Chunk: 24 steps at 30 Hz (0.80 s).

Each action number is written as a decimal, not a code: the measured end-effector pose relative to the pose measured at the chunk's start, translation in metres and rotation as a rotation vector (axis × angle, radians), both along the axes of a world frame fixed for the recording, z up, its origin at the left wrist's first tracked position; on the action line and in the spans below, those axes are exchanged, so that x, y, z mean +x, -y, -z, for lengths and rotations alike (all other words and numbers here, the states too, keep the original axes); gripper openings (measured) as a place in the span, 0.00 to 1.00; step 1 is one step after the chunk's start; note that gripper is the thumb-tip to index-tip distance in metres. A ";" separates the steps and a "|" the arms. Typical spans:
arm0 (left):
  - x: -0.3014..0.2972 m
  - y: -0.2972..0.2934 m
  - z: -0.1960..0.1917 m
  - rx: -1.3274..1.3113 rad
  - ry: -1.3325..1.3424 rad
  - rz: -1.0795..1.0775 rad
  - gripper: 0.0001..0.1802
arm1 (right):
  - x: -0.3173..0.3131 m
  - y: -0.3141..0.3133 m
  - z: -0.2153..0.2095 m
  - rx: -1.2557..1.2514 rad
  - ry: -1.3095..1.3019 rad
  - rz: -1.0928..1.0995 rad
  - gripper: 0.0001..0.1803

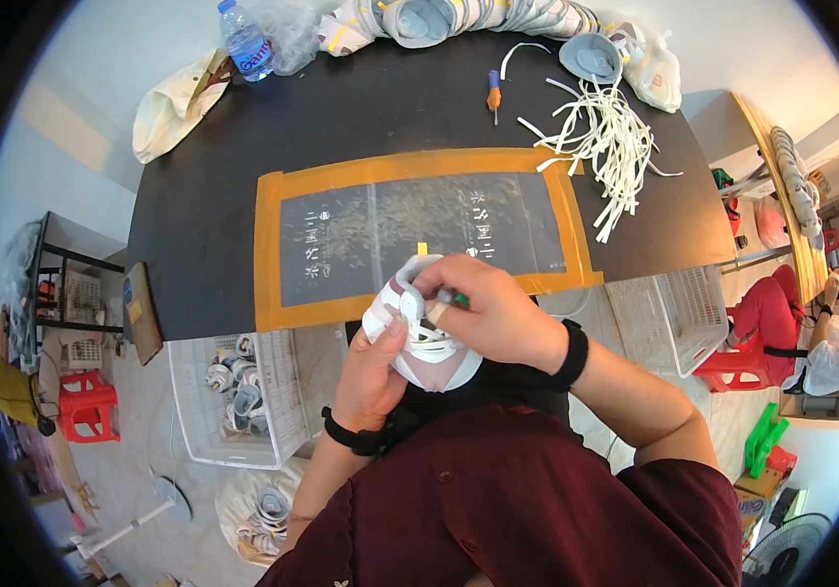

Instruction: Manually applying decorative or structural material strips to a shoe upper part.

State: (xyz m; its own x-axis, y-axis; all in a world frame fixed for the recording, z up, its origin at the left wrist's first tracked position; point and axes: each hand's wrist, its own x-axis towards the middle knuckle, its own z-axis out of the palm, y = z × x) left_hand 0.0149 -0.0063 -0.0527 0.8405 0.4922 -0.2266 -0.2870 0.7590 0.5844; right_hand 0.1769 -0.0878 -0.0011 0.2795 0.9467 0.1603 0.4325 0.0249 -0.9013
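Observation:
A white and pinkish-grey shoe upper (pixel 444 375), crossed by white laces, is held just in front of my body at the table's near edge. My left hand (pixel 372 364) is closed round its left side, the thumb lying on top near the laces. Over the opening, my right hand (pixel 493 308) has its fingers bent and pinched together. A small green piece (pixel 458 298) shows between those fingers; the rest of it is hidden, and I cannot make out what it is. A yellow tab (pixel 422 248) stands just beyond the upper.
Dark table (pixel 419 108) with a taped sheet (pixel 341 210). A bundle of white laces (pixel 615 147), a tool with an orange and purple handle (pixel 494 90), a bottle (pixel 246 41) and a row of uppers (pixel 527 18) lie farther off. Crates (pixel 243 455) (pixel 679 318) flank my legs.

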 end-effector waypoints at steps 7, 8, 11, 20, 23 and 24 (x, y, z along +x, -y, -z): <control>-0.019 -0.002 0.004 0.144 0.048 -0.128 0.36 | 0.004 0.047 -0.001 -0.055 -0.663 0.317 0.10; -0.019 -0.001 -0.005 0.170 0.085 -0.135 0.33 | 0.003 0.053 0.002 -0.123 -0.803 0.292 0.11; -0.018 0.001 -0.007 0.209 0.150 -0.127 0.31 | -0.009 0.057 0.005 -0.233 -1.092 0.173 0.14; -0.011 0.018 -0.007 0.062 0.071 -0.136 0.35 | -0.016 0.049 0.017 -0.106 -1.531 0.041 0.12; -0.015 0.017 -0.004 0.148 0.047 -0.106 0.34 | -0.010 0.056 0.022 -0.131 -1.324 -0.058 0.11; -0.015 0.017 -0.004 0.163 0.036 -0.096 0.34 | -0.010 0.057 0.023 -0.103 -1.297 -0.054 0.11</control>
State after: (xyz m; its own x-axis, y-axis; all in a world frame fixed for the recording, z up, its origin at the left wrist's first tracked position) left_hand 0.0000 -0.0235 -0.0490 0.7938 0.5986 -0.1079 -0.3766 0.6230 0.6855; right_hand 0.1670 -0.1449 -0.0237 0.1368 0.9531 -0.2701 -0.7487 -0.0790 -0.6582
